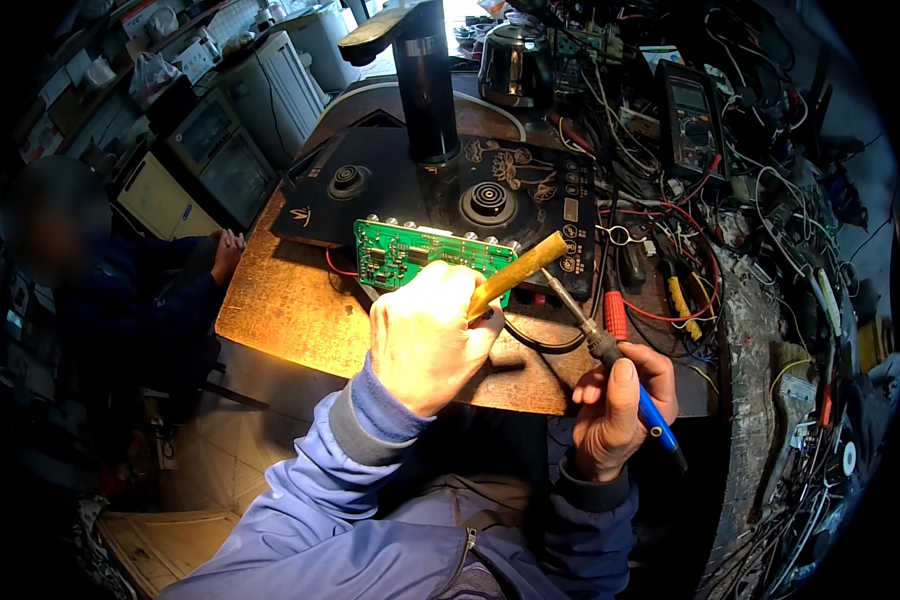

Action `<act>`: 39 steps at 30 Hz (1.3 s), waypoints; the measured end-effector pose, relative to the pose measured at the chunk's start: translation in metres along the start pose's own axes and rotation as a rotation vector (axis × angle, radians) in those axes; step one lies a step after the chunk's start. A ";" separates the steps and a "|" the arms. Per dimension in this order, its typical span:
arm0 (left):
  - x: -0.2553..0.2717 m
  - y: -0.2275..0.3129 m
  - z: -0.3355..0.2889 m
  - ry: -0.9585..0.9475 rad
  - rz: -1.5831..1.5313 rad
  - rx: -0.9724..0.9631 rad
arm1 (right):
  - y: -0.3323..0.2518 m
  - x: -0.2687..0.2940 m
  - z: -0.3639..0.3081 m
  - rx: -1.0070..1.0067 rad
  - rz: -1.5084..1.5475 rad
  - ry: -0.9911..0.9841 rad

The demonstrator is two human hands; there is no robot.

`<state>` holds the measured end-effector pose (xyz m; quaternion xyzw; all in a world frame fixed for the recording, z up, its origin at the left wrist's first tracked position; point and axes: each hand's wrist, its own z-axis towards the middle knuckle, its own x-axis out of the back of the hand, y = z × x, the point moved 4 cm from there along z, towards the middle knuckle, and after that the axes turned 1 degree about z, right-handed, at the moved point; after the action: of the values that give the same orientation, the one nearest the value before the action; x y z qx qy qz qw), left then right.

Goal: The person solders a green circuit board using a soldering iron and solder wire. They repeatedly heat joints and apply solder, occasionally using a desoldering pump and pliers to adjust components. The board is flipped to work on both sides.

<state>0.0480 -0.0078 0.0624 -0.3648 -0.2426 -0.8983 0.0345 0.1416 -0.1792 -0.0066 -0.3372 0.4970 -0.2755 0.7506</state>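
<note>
My left hand (425,330) is closed around a flat yellow-brown stick (530,266) and meets the lower edge of a green circuit board (385,250), which stands tilted with its soldered side toward me. The fingers on the board's far side are hidden. In my right hand (615,410) is a soldering iron (658,425) with a blue and black handle, held like a pen. Its metal tip points up and left, close to the stick's upper end; whether they touch I cannot tell. Behind the board lies a black appliance panel (370,205) with round coils and a flower pattern.
A dark upright spout column (425,95) rises from the panel. A shiny kettle (515,65) stands behind. Tangled wires, a multimeter (690,125), a red-handled tool (615,315) and yellow-handled pliers (682,300) crowd the right. A person (140,270) sits left of the wooden tabletop (280,315).
</note>
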 end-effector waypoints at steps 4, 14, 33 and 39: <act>-0.001 0.000 0.003 -0.050 0.019 -0.030 | 0.002 0.001 0.000 0.000 0.002 -0.007; 0.047 -0.034 -0.001 0.000 -0.440 0.339 | 0.002 0.003 0.001 0.001 -0.004 0.007; 0.067 -0.079 -0.078 -0.098 -1.233 0.542 | 0.000 0.000 -0.001 0.021 -0.143 -0.086; 0.071 -0.041 -0.053 -0.145 -0.868 0.667 | 0.002 0.007 0.000 0.163 -0.290 -0.163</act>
<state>-0.0473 0.0121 0.0606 -0.2615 -0.6439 -0.6771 -0.2420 0.1445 -0.1832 -0.0123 -0.3645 0.3568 -0.3919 0.7657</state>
